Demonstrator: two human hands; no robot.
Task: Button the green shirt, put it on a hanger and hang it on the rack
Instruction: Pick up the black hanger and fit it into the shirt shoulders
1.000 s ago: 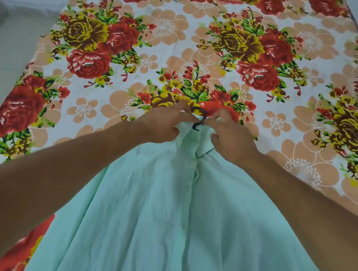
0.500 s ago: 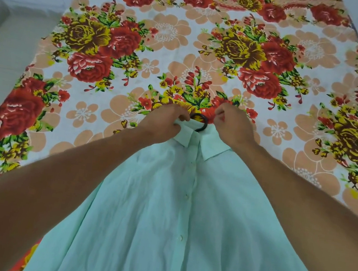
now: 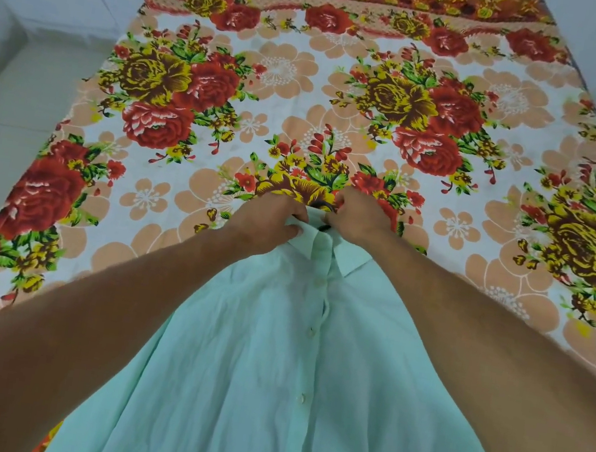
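Shirt (image 3: 256, 393), pale mint green, faintly creased, white buttons (image 3: 301, 398) down front.

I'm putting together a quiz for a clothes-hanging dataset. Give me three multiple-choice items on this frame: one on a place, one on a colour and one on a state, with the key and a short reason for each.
1. Where on the green shirt are the left hand and right hand?
A) hem
B) collar
C) cuffs

2. What colour is the hanger hook between the hands?
A) white
B) red
C) black

3. How is the green shirt placed?
A) lying front up on the floral bedsheet
B) hanging from a rack
C) folded into a square

Key:
1 B, both hands meet at the collar, with curled fingers.
2 C, the bit of hook that shows is black.
3 A, the shirt's button row faces up and the bedsheet lies beneath it.
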